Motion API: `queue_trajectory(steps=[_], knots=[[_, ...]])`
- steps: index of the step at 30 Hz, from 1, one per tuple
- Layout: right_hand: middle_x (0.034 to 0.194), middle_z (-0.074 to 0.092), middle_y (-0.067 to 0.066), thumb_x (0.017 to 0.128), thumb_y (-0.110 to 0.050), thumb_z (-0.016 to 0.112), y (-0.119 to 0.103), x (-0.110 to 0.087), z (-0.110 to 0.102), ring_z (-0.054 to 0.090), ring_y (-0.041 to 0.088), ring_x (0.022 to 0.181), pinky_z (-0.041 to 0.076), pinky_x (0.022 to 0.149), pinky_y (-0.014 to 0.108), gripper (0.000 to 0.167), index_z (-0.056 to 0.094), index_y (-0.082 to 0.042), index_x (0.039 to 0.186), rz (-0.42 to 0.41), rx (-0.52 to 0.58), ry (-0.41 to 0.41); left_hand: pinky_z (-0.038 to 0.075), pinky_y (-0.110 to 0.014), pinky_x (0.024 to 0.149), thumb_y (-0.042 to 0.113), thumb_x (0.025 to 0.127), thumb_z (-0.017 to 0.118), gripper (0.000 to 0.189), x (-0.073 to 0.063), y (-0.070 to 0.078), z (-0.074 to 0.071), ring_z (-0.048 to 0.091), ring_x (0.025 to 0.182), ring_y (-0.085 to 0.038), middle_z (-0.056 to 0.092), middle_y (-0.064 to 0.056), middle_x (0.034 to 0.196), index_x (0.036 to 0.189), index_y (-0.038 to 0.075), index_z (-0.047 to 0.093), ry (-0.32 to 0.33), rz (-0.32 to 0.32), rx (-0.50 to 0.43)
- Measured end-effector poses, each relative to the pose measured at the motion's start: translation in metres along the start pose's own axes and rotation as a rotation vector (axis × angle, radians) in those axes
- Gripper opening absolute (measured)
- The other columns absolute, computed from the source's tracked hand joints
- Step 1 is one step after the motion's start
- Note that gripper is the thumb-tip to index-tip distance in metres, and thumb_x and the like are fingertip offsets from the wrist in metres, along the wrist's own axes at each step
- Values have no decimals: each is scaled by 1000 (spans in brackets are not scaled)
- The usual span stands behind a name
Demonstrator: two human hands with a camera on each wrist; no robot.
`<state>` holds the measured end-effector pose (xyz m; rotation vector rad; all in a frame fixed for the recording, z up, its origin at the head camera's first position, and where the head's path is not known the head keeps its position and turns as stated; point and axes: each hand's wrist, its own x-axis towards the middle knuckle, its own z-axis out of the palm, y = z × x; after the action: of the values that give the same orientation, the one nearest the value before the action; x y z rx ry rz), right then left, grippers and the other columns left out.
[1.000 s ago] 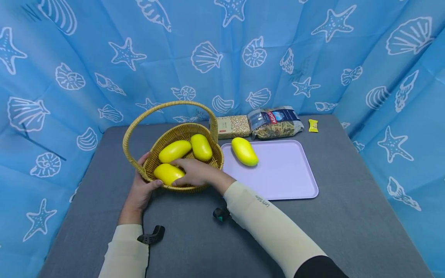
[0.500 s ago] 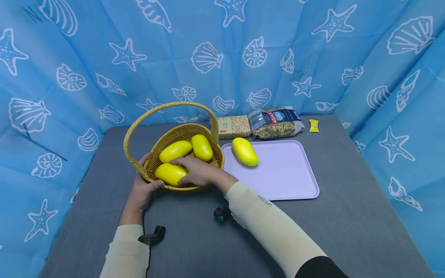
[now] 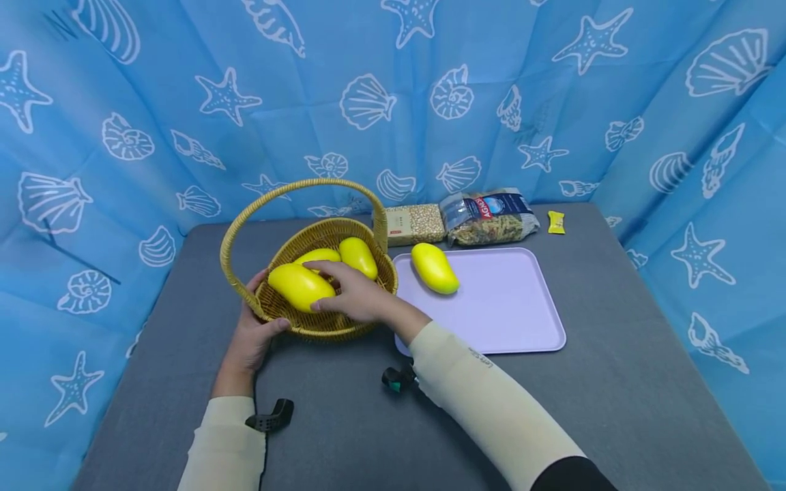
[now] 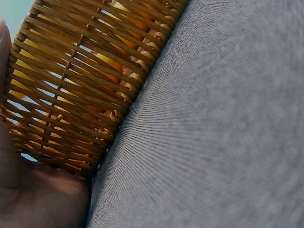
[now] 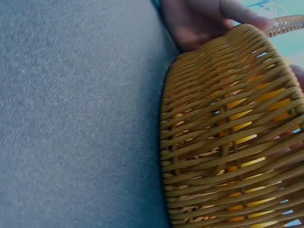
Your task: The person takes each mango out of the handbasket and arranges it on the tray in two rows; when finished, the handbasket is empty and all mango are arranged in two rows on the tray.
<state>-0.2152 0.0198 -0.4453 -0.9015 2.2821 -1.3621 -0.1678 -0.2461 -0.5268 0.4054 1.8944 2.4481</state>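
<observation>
A wicker basket point(image 3: 328, 333) with a tall arched handle stands at the left of the table. My left hand point(image 3: 248, 341) grips its left side, thumb over the rim; the left wrist view has the palm point(image 4: 45, 199) against the weave point(image 4: 71, 90). Inside the basket, my right hand point(image 3: 359, 293) holds a yellow mango point(image 3: 297, 286) between thumb and fingers, raised above the basket floor. Behind it lie a partly covered mango point(image 3: 319, 256) and another mango point(image 3: 359, 257). In the right wrist view the basket wall point(image 5: 223, 128) hides most of the right hand.
A lilac tray point(image 3: 503, 300) right of the basket carries one mango point(image 3: 434, 269) at its left. Behind it lie a pack of pale beans or grains point(image 3: 424, 224), a pasta bag point(image 3: 489, 218) and a small yellow packet point(image 3: 555, 222). A patterned blue curtain point(image 3: 295, 136) surrounds the table.
My right hand has taken hold of the front mango and lifted it from the basket floor, so it now overlaps the mango behind. The left hand stays on the basket.
</observation>
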Motion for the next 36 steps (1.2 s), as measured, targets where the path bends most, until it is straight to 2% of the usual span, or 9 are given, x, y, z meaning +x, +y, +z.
queue_trajectory(steps=[4, 7, 11, 14, 22, 26, 32, 36], knots=[[161, 51, 7, 106, -32, 77, -4, -7, -6, 51, 22, 141, 45, 114, 44, 74, 41, -17, 169, -7, 47, 46, 55, -38, 104, -27, 95, 63, 97, 1, 0, 0, 50, 140, -30, 37, -13, 165, 173, 19, 26, -6, 12, -15], [157, 53, 8, 106, -29, 77, -6, -15, -12, 52, 23, 138, 46, 113, 45, 73, 41, -16, 168, -29, 96, 79, 55, -37, 103, -26, 95, 64, 98, 1, 0, 0, 48, 141, -35, 34, -16, 167, 173, 19, 26, -11, 18, -21], [154, 53, 11, 106, -25, 76, -6, -29, -20, 59, 26, 131, 51, 107, 43, 72, 42, -16, 169, -50, 178, 114, 56, -35, 101, -25, 94, 66, 99, 1, 1, 0, 45, 141, -41, 27, -23, 169, 173, 17, 24, -8, 19, -28], [153, 52, 13, 106, -22, 75, -4, -42, -25, 64, 28, 126, 55, 101, 43, 71, 42, -18, 169, -45, 247, 136, 56, -34, 100, -26, 94, 66, 99, 1, 1, 0, 45, 141, -41, 24, -25, 171, 173, 17, 25, -5, 16, -23], [162, 47, 12, 105, -9, 73, 5, -78, -33, 56, 31, 138, 52, 107, 45, 71, 40, -14, 169, -49, 382, 178, 55, -31, 99, -23, 92, 72, 100, 0, 0, -3, 44, 142, -39, 25, -23, 172, 173, 15, 26, 6, 32, -28], [161, 46, 14, 105, -5, 72, 6, -94, -35, 55, 33, 140, 53, 106, 45, 72, 39, -12, 169, -50, 411, 194, 56, -32, 98, -21, 92, 75, 101, -1, 0, -3, 44, 141, -40, 24, -25, 172, 173, 14, 26, 9, 30, -42], [154, 49, 14, 105, -3, 73, 10, -116, -45, 60, 35, 129, 57, 100, 44, 72, 41, -13, 168, -59, 414, 235, 56, -32, 98, -22, 92, 73, 101, -1, 0, -1, 43, 143, -40, 24, -22, 173, 173, 17, 27, 19, 12, -53], [154, 47, 16, 104, -1, 73, 17, -133, -55, 59, 36, 132, 57, 101, 43, 73, 39, -12, 169, -56, 423, 266, 56, -32, 99, -22, 92, 74, 101, 0, -1, 0, 42, 143, -40, 24, -23, 173, 173, 17, 27, 16, 8, -52]])
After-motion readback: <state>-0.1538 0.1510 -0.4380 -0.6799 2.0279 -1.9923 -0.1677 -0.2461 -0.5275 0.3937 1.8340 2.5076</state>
